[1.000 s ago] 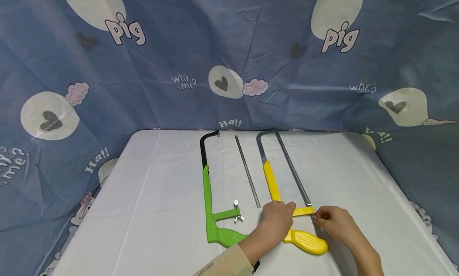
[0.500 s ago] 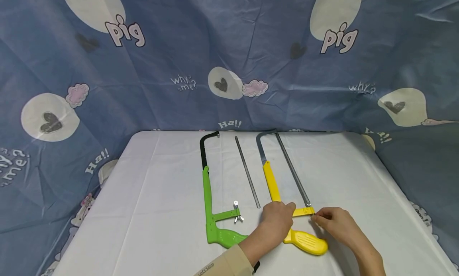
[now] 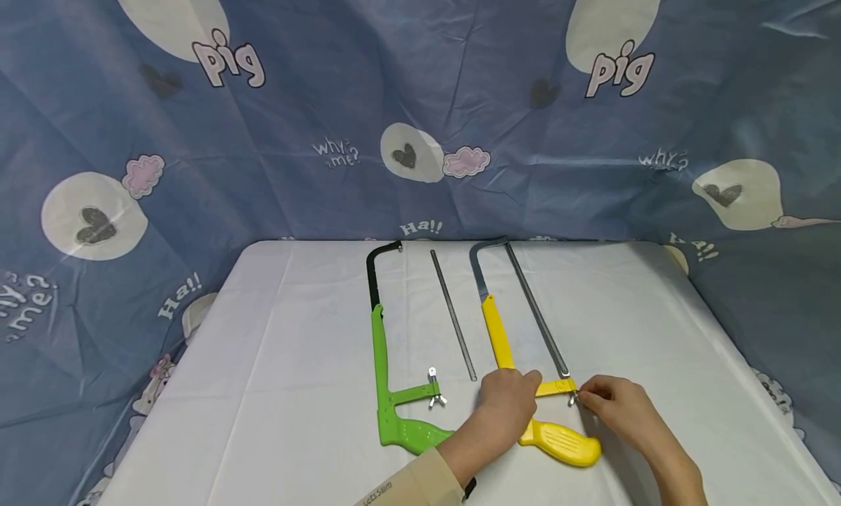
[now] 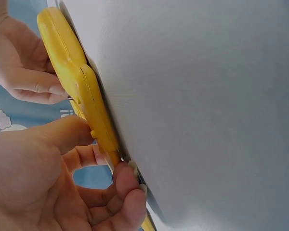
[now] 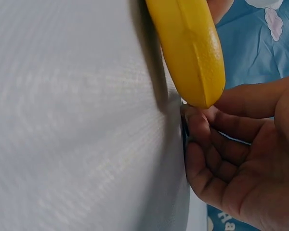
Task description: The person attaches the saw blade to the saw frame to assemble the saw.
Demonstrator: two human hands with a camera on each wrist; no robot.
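A yellow hacksaw (image 3: 498, 332) lies on the white-covered table, its silver blade (image 3: 537, 312) running from the far tip of the frame to the short yellow arm. My left hand (image 3: 509, 407) grips the yellow frame near that arm; the left wrist view has the thumb and fingers on either side of it. At the end of the arm is a small metal wing nut (image 3: 573, 399). Thumb and fingertips of my right hand (image 3: 620, 411) pinch it from the right. In the right wrist view the yellow handle (image 5: 190, 53) hides the nut.
To the left lies a green hacksaw (image 3: 379, 353) without a blade, its handle partly behind my left forearm. A loose blade (image 3: 453, 316) rests between the two saws. A blue printed cloth (image 3: 420, 90) hangs behind the table.
My right fingers shift slightly at the wing nut, which now shows more from behind them. The left hand and the yellow hacksaw stay in place.
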